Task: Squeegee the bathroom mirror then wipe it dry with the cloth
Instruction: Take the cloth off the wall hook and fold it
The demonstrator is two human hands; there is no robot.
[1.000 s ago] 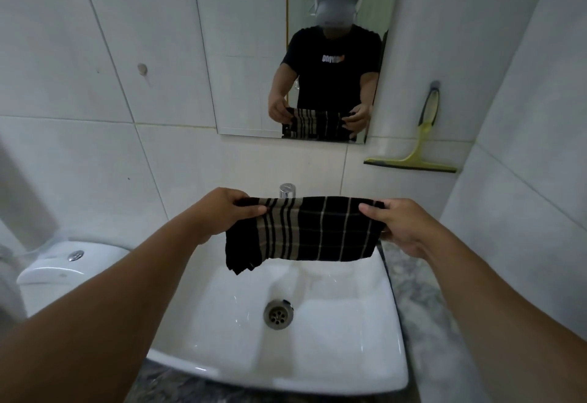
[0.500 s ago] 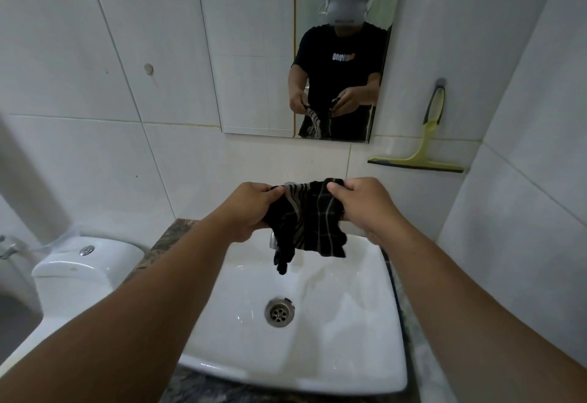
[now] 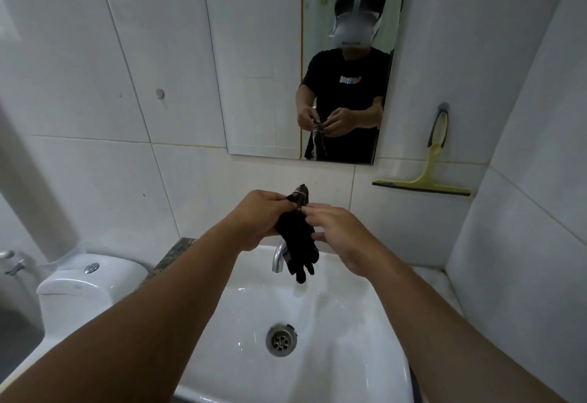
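Observation:
A dark checked cloth (image 3: 298,244) hangs bunched and folded above the white sink (image 3: 349,339). My left hand (image 3: 260,218) grips its upper part. My right hand (image 3: 340,231) is beside it, fingertips pinching the cloth's top edge while the other fingers stay loosely spread. The mirror (image 3: 263,69) is on the tiled wall straight ahead and reflects a person holding the cloth. A yellow-green squeegee (image 3: 428,174) hangs from a hook on the wall to the right of the mirror, away from both hands.
A chrome tap (image 3: 278,256) sits behind the cloth at the sink's back edge, with the drain (image 3: 281,339) below. A white toilet cistern (image 3: 85,285) stands at the left. Tiled walls close in on the right.
My hands have come together, folding the spread cloth into a narrow hanging bunch. The view has shifted slightly, showing more of the mirror.

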